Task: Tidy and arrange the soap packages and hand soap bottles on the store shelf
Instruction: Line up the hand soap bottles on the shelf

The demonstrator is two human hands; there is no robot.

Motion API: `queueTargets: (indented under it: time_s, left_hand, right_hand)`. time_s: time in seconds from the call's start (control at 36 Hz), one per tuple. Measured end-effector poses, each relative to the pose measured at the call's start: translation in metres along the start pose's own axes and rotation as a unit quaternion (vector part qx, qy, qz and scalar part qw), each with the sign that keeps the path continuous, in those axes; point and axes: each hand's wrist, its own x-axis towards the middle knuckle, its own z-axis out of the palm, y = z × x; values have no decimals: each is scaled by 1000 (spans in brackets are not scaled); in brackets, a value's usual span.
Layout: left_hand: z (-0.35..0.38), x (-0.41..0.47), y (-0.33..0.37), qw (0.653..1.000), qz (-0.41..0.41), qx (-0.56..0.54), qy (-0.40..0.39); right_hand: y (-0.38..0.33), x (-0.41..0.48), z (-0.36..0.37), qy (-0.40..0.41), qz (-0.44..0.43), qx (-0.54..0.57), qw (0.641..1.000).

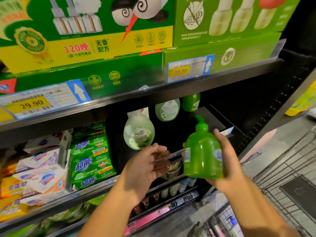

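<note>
Bright store light, deep shadow under the shelf (222, 74) toward 2 o'clock, soft blur throughout, edges bent, sheen on green bottle (203, 158)

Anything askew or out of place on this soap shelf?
Yes. At the left of the shelf, the white soap boxes lie tumbled at mixed angles, unlike the stacked green soap packs beside them. Further back, one pale bottle shows its back label outward. The right hand holds a green pump bottle off the shelf.

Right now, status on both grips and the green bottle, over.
Right grip holds green pump bottle, pump up, in front of shelf. Left grip open, empty, beside it. Pale bottle stands left of the shelf gap.
</note>
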Motion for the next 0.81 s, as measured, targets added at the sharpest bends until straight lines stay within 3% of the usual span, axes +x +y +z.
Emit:
queueTargets:
  time_s: [0.14,0.28,0.36,0.47,0.61,0.69,0.81]
  left_hand:
    - [7,6,-6,999,-18,-6,45]
    - [29,4,-12,999,-41,-22,-2]
    - [23,5,-13,994,-52,-97,-16]
    - [8,8,-17,987,-14,-149,-54]
    - [-11,12,-13,982,168,-3,-90]
    - [-16,9,-3,942,271,158,-117]
    - [-20,6,2,867,378,298,-133]
  right_hand:
    - [5,-1,21,54,-89,-228,968]
    - [14,-4,31,46,-76,-342,936]
    - [6,-11,30,11,-90,-359,929]
    - [-4,-14,21,-13,-118,-433,894]
    - [-11,-16,16,-116,-140,-466,866]
    - [-14,-19,9,-122,-190,-503,834]
    - [-10,-23,-2,-128,-261,-491,821]
